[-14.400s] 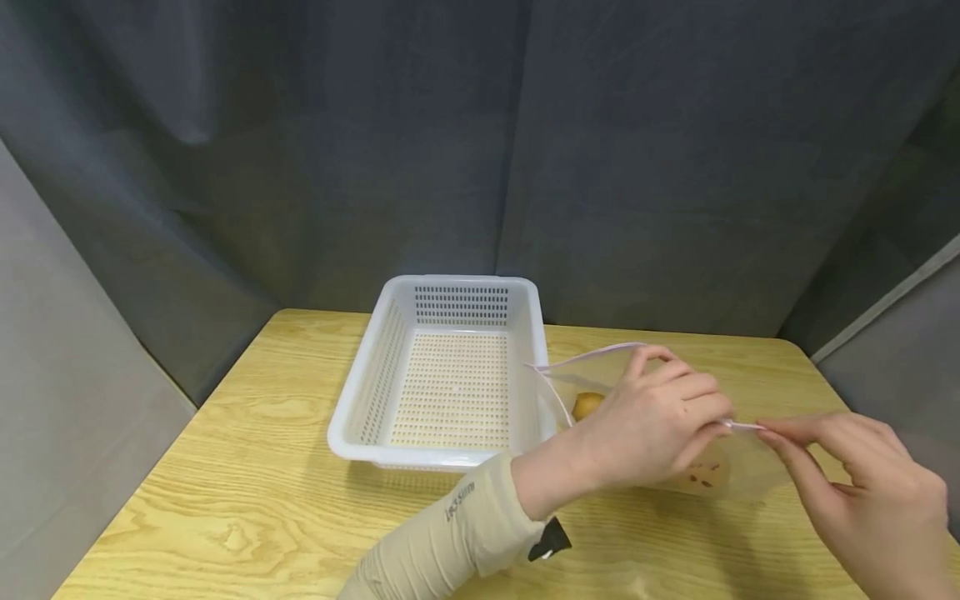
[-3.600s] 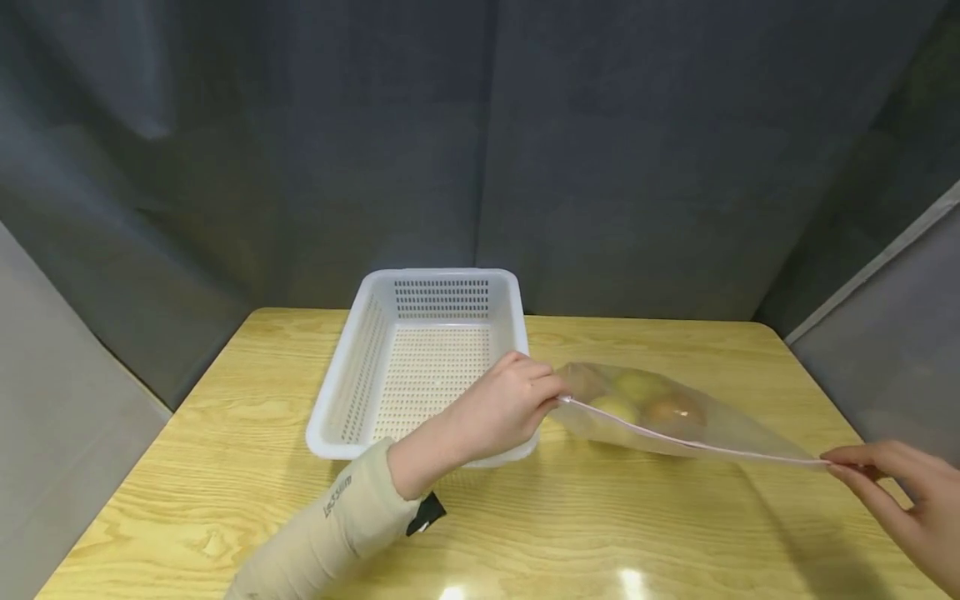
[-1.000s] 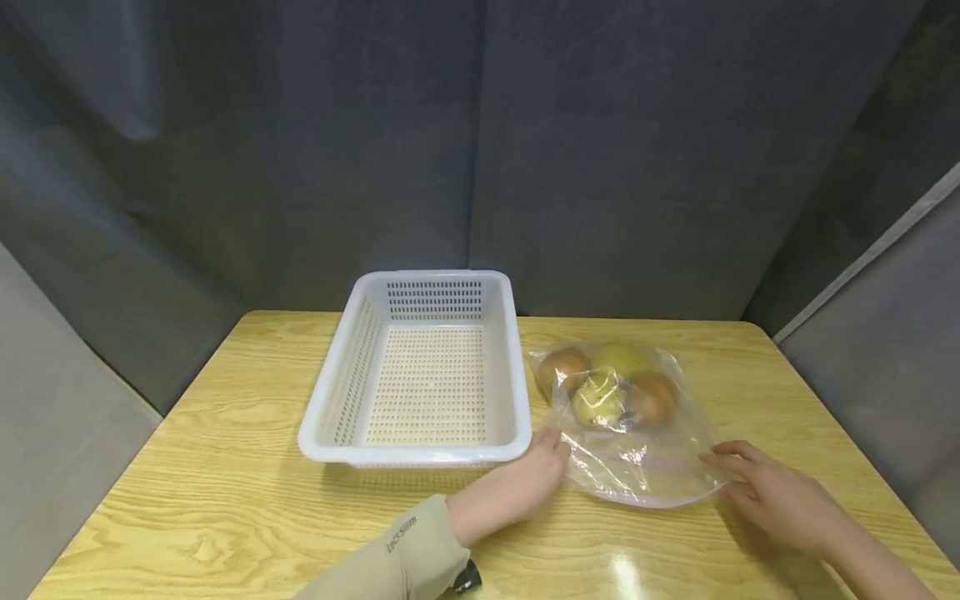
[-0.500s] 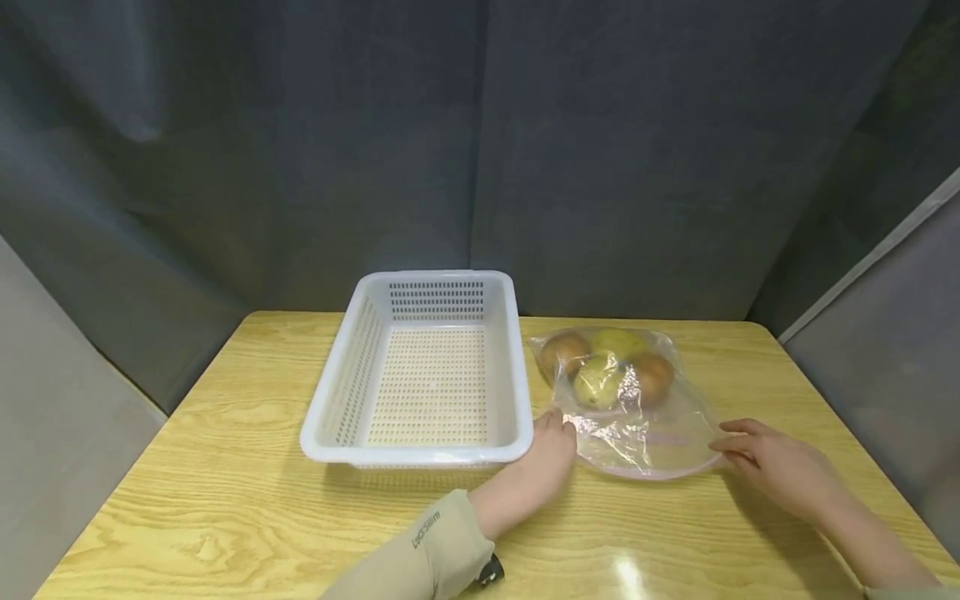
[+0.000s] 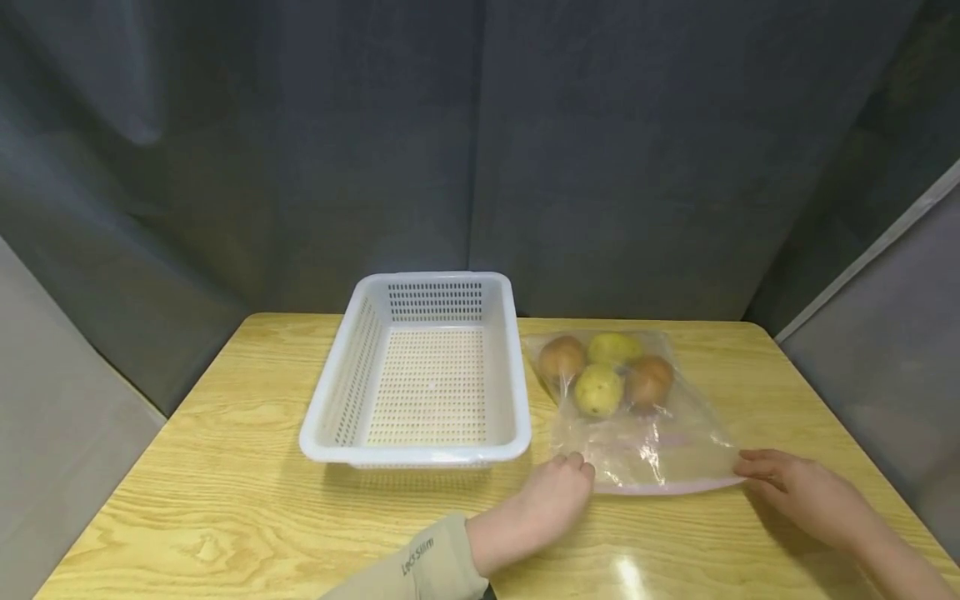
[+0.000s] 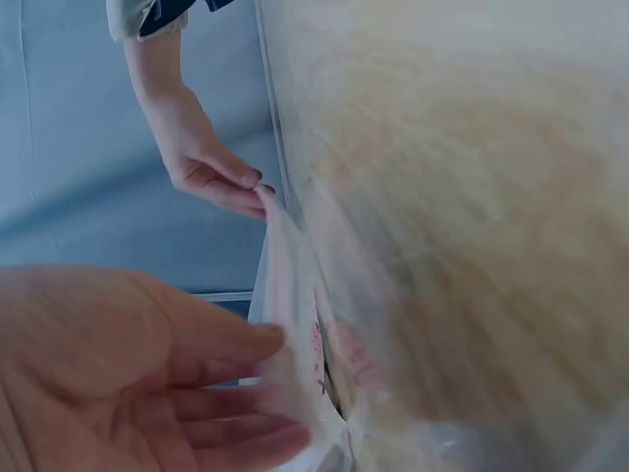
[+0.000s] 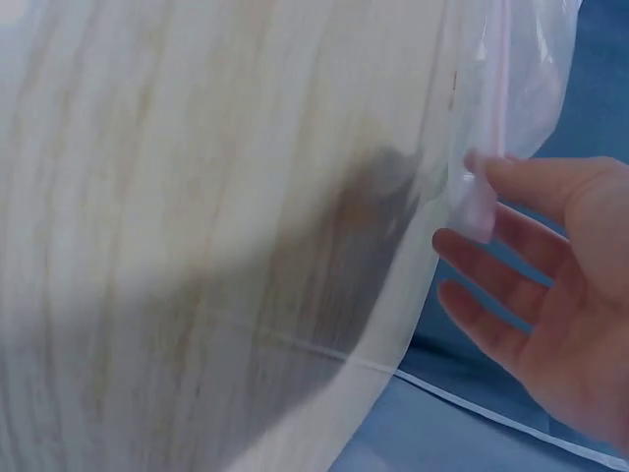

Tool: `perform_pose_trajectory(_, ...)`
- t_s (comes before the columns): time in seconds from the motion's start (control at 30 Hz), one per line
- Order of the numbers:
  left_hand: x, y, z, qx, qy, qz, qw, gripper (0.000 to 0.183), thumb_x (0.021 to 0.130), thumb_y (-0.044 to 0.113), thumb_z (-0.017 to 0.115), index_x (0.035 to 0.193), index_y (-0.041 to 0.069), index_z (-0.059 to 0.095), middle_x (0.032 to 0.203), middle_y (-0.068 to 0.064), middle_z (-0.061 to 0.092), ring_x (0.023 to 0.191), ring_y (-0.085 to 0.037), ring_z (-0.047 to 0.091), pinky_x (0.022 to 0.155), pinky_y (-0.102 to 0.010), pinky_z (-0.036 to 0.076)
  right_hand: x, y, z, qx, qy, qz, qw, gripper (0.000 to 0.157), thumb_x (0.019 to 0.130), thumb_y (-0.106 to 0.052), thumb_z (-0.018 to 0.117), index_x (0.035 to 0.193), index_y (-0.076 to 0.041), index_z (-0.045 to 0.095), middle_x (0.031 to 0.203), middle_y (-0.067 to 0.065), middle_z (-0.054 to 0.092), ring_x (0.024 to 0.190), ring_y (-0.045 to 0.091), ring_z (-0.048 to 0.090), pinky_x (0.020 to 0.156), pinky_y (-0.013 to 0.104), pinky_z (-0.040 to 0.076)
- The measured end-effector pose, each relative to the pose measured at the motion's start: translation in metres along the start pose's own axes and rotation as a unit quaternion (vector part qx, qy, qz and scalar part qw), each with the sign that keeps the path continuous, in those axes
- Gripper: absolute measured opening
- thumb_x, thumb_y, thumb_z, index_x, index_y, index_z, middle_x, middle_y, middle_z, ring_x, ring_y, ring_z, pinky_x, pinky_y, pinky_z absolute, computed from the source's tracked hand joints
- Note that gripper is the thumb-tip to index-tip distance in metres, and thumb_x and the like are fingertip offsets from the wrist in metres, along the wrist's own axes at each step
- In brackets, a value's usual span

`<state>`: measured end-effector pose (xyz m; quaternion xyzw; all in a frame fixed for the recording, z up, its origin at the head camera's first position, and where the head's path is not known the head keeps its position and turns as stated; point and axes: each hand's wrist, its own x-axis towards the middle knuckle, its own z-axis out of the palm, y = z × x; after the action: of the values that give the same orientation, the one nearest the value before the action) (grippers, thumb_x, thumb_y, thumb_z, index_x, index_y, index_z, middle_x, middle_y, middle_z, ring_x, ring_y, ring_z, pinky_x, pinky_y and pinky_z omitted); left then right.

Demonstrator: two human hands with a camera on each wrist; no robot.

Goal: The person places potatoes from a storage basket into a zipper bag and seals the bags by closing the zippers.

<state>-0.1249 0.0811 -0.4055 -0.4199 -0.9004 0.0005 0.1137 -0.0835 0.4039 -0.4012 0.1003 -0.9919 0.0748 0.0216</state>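
A clear zip bag (image 5: 637,454) with a pinkish-white closure strip lies on the wooden table. Inside its far part sit several round fruits: two orange-brown ones (image 5: 649,382) and two yellow-green ones (image 5: 598,390). My left hand (image 5: 551,502) pinches the left corner of the bag's near edge, its fingertips partly hidden in the head view. In the left wrist view, the strip runs between its thumb and fingers. My right hand (image 5: 806,493) pinches the right corner; the right wrist view shows the bag's corner (image 7: 477,202) between thumb and fingers.
A white plastic basket (image 5: 318,425) with slotted walls stands left of the bag, close to it. Dark curtains (image 5: 480,167) hang behind the table (image 5: 225,483), and grey panels rise at both sides.
Earlier my hands worked along the strip, then held it stretched taut with the bag raised. The bag now lies down, and in the last half second its near edge has come closer to me.
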Motion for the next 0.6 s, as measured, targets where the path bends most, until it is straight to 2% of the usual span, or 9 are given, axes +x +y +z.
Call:
perform_pose_trajectory(0.1,-0.001,0.000,0.003,-0.002,-0.039,0.005,0.9992,0.008,0.078,0.009,0.061,0.085,0.011,0.063,0.076,0.003,0.054,0.063,-0.007,0.049,0.047,-0.015,0.041,0.000,0.000,0.004,0.025,-0.040,0.010,0.999,0.025,0.084,-0.024,0.062,0.103,-0.010,0.069,0.116,0.017,0.060,0.104,0.041,0.055,0.079,0.055,0.044)
perform_pose_trajectory(0.17,-0.001,-0.001,0.003,-0.003,-0.062,0.007,0.9980,0.008,0.079,0.009,0.060,0.086,0.010,0.065,0.078,0.003,0.053,0.063,-0.007,0.049,0.047,-0.015,0.041,0.000,-0.001,0.006,0.041,-0.047,0.018,0.998,0.027,0.086,-0.026,0.060,0.105,-0.009,0.068,0.118,0.018,0.059,0.106,0.041,0.054,0.081,0.054,0.043)
perform_pose_trajectory(0.37,0.000,-0.006,0.000,-0.027,-0.096,0.008,0.9950,0.014,0.075,0.007,0.062,0.087,0.012,0.067,0.080,0.004,0.052,0.064,-0.007,0.047,0.050,-0.016,0.041,0.004,-0.006,0.011,0.044,-0.008,0.026,0.999,0.022,0.084,-0.024,0.063,0.097,-0.008,0.069,0.110,0.019,0.062,0.098,0.039,0.059,0.077,0.052,0.046)
perform_pose_trajectory(0.47,0.000,-0.008,-0.002,-0.043,-0.102,0.000,0.9938,0.018,0.074,0.008,0.063,0.090,0.014,0.067,0.082,0.004,0.053,0.066,-0.008,0.048,0.052,-0.017,0.041,0.007,-0.010,0.014,0.041,0.008,0.038,0.998,0.015,0.080,-0.025,0.067,0.089,-0.013,0.068,0.103,0.013,0.063,0.085,0.029,0.063,0.067,0.046,0.049)
perform_pose_trajectory(0.6,0.000,-0.011,-0.002,-0.048,-0.104,-0.004,0.9934,0.016,0.076,0.011,0.062,0.091,0.015,0.067,0.082,0.004,0.053,0.067,-0.008,0.047,0.054,-0.019,0.041,0.009,-0.013,0.018,0.040,-0.004,0.055,0.998,0.011,0.077,-0.024,0.069,0.085,-0.019,0.065,0.092,-0.002,0.057,0.073,0.010,0.056,0.060,0.032,0.047)
